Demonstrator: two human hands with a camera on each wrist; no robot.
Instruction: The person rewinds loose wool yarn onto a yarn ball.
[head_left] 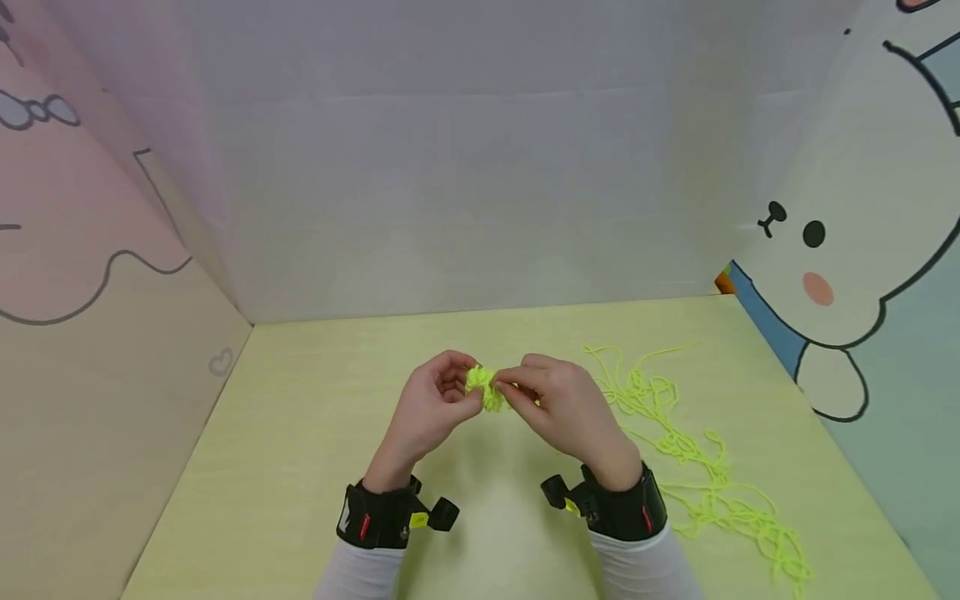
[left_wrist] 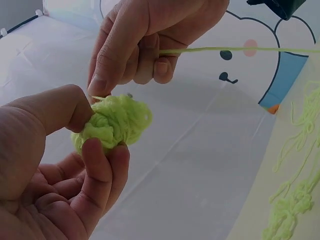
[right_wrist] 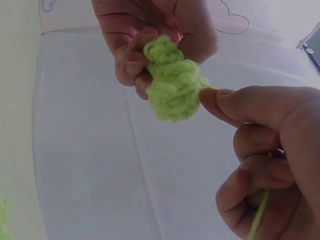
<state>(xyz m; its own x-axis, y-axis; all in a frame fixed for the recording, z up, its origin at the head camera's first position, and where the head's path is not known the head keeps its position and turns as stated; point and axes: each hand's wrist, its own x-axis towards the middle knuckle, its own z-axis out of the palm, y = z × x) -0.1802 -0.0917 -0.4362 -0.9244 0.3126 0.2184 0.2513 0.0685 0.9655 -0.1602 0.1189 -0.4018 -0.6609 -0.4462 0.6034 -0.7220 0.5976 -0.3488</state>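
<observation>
Over the middle of the table, my left hand [head_left: 431, 404] grips a small lumpy bundle of neon yellow-green yarn [left_wrist: 117, 122] between thumb and fingertips. Close on its right, my right hand [head_left: 562, 404] pinches the yarn with thumb and index finger at the bundle's edge, as the right wrist view shows. A strand of yarn [left_wrist: 210, 49] passes through the right hand's curled fingers and runs off toward the loose yarn. In the right wrist view the bundle [right_wrist: 172, 90] has a smaller looped knob at its top.
A long loose tangle of the same yarn [head_left: 678, 442] lies along the right side of the pale table [head_left: 315, 367]. A white wall sheet [head_left: 450, 200] stands behind the table, with cartoon-printed panels [head_left: 855, 250] at both sides. Each wrist wears a black strap [head_left: 378, 515] with a small camera.
</observation>
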